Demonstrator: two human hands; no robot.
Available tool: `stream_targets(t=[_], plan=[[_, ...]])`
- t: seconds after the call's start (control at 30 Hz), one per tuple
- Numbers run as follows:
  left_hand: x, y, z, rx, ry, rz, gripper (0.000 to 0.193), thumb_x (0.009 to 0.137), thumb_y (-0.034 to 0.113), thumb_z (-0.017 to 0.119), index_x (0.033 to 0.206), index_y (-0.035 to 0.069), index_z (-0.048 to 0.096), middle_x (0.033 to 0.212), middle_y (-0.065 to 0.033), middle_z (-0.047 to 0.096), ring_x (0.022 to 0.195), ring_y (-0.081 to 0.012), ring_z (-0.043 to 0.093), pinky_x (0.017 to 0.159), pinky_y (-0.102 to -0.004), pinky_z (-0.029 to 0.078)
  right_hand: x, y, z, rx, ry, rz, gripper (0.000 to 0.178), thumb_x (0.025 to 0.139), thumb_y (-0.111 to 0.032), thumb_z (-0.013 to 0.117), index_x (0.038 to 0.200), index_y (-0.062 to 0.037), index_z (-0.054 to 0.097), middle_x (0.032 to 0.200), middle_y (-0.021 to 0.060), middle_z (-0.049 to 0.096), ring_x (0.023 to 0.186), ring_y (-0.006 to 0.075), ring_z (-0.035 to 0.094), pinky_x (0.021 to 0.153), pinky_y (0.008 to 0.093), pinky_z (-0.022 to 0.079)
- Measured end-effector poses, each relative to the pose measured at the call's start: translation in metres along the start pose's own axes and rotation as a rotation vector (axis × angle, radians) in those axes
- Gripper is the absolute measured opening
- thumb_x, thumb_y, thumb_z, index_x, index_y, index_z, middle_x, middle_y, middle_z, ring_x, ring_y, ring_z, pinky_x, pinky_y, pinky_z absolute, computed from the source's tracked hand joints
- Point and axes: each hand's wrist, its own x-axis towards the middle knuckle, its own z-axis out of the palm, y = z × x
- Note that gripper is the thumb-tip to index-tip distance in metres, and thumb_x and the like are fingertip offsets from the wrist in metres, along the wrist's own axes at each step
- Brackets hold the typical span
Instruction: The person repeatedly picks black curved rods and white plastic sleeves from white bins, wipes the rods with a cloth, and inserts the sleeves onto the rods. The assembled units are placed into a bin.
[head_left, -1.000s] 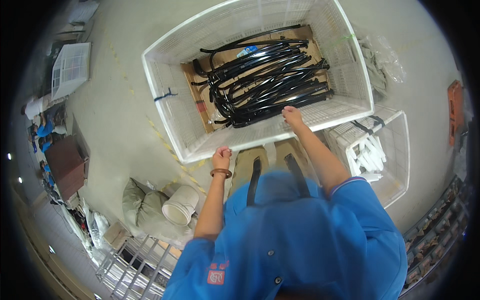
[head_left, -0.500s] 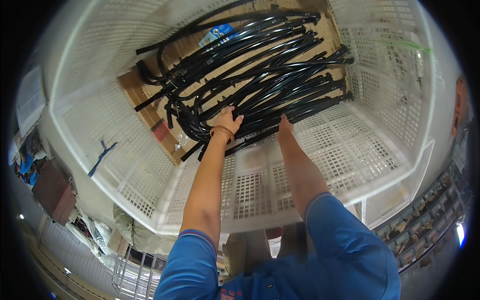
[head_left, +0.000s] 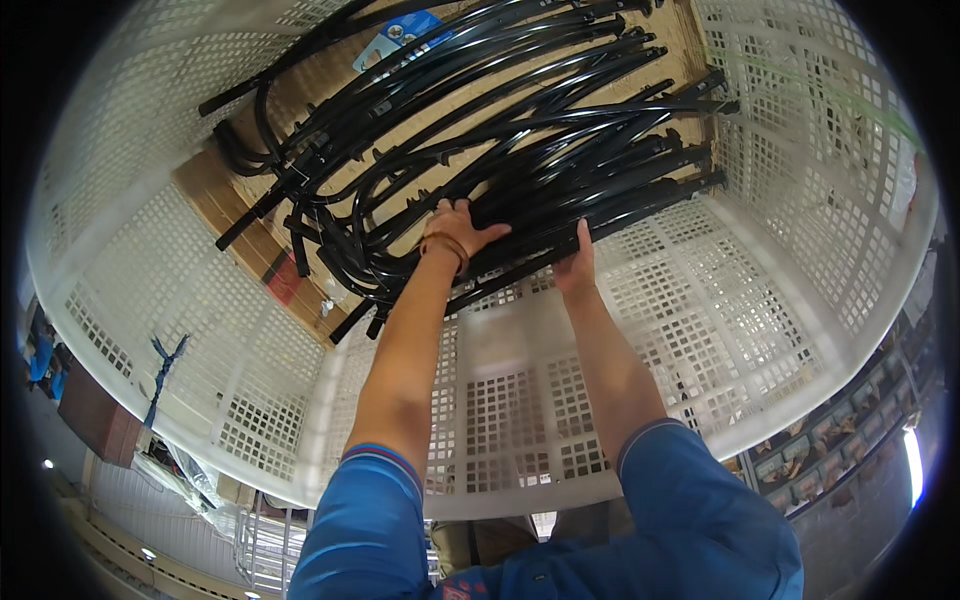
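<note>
Many long, curved black tubes (head_left: 560, 165) with small clips and brackets lie in a pile in a white perforated plastic crate (head_left: 480, 490). My left hand (head_left: 458, 230), with a brown bangle at its wrist, rests over the tubes near their bent ends. Its fingers and thumb are spread apart. Farther right, my right hand (head_left: 575, 268) is at the nearest tubes of the pile. Its thumb stands up across a black tube, and the fingers curl beneath, mostly hidden.
Brown cardboard (head_left: 215, 200) lines the crate floor beneath the tubes. A blue and white printed card (head_left: 400, 38) lies by the far tubes. A dark blue tie (head_left: 163, 372) hangs on the left wall. Shelving with small bins (head_left: 815, 440) stands outside at the right.
My view has come closer to the crate. The left thumb is spread wider over the tubes. My right hand has turned, with its thumb now upright against the nearest tubes.
</note>
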Motion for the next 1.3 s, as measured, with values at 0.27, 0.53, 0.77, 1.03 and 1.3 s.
stream_targets(t=[0.27, 0.53, 0.77, 1.03, 1.3], plan=[[0.02, -0.003, -0.021, 0.054, -0.216, 0.04, 0.116, 0.064, 0.087, 0.058, 0.142, 0.001, 0.045, 0.144, -0.0208, 0.044, 0.135, -0.0335, 0.042, 0.11, -0.0419, 0.037, -0.007, 0.014, 0.001, -0.066, -0.011, 0.127, 0.045, 0.086, -0.042, 0.072, 0.118, -0.0137, 0.058, 0.111, -0.0002, 0.064, 0.109, 0.0182, 0.057, 0.087, 0.0369, 0.047], [0.018, -0.009, -0.028, -0.025, -0.293, 0.076, 0.119, 0.058, 0.082, 0.067, 0.141, 0.0, 0.045, 0.148, -0.0207, 0.041, 0.136, -0.0331, 0.042, 0.111, -0.0399, 0.036, -0.01, 0.044, 0.011, 0.105, -0.09, 0.207, 0.052, 0.086, -0.047, 0.071, 0.122, -0.0111, 0.057, 0.115, 0.004, 0.062, 0.107, 0.0231, 0.057, 0.093, 0.0409, 0.046], [0.015, -0.013, -0.026, -0.084, -0.286, 0.052, 0.118, 0.053, 0.078, 0.075, 0.137, -0.001, 0.05, 0.142, -0.0216, 0.046, 0.129, -0.0346, 0.049, 0.108, -0.0389, 0.041, -0.01, 0.052, 0.008, 0.194, 0.013, 0.121, 0.058, 0.084, -0.058, 0.067, 0.117, -0.0116, 0.056, 0.107, 0.0052, 0.062, 0.099, 0.0223, 0.057, 0.093, 0.0395, 0.046], [0.004, -0.039, -0.019, -0.114, -0.274, 0.173, 0.118, 0.051, 0.07, 0.081, 0.143, 0.006, 0.043, 0.144, -0.0208, 0.043, 0.13, -0.0358, 0.047, 0.107, -0.0427, 0.041, -0.042, 0.076, 0.037, 0.089, 0.166, 0.094, 0.044, 0.09, -0.045, 0.067, 0.112, -0.0079, 0.056, 0.093, 0.0072, 0.061, 0.086, 0.0192, 0.058, 0.073, 0.0312, 0.05], [0.007, 0.003, -0.002, 0.142, -0.31, 0.065, 0.11, 0.063, 0.054, 0.084, 0.148, 0.009, 0.031, 0.152, -0.0183, 0.029, 0.13, -0.0391, 0.046, 0.104, -0.0476, 0.045, -0.083, 0.068, 0.081, 0.015, 0.532, -0.083, 0.028, 0.094, -0.034, 0.063, 0.091, -0.012, 0.045, 0.063, 0.0011, 0.041, 0.053, 0.0154, 0.046, 0.046, 0.0325, 0.04]])
